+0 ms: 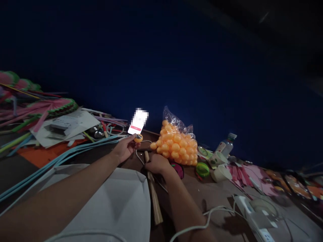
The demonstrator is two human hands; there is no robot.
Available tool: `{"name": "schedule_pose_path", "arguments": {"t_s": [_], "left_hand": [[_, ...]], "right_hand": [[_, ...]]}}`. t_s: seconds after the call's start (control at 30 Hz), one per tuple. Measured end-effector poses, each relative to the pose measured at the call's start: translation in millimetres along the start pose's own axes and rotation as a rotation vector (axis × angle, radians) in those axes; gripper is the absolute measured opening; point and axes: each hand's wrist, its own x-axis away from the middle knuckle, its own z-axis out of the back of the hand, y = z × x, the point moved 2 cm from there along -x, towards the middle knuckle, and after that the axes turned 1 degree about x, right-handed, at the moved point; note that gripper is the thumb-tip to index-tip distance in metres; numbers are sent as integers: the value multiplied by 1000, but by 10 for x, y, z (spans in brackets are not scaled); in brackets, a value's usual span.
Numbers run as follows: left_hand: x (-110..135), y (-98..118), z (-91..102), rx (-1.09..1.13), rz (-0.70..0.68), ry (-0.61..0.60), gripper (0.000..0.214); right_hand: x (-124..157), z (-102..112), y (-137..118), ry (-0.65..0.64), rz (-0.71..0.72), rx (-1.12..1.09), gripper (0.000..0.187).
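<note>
Craft workshop: paper fans (54, 107), straws (75, 151), ball bag (176, 144).

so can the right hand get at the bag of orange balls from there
Probably yes. The bag of orange balls lies just past the right hand with nothing between them, though that hand is closed on a wooden stick.

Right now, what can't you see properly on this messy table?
Head view only:
The bright white screen: pixelated, unreadable.
The small orange ball pinched by the left hand: dark marking too small.
The right hand covers the long wooden stick: grip unclear.
The white power strip: cut by the bottom edge.
</note>
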Motion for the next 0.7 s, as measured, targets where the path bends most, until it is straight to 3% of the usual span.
{"name": "schedule_pose_path", "arguments": {"t_s": [0.27,0.37,0.5,0.7], "left_hand": [[-29,-21,41,5,-11,-4,9],[-21,-14,33,7,-5,20,10],[-6,-8,2,-4,0,34,9],[24,-10,-28,8,9,62,5]], "right_hand": [[90,-185,96,186,-5,-220,27],[155,-109,63,285,-2,-326,27],[319,56,-59,419,123,-486,26],[491,125,-256,435,231,-421,23]]}}
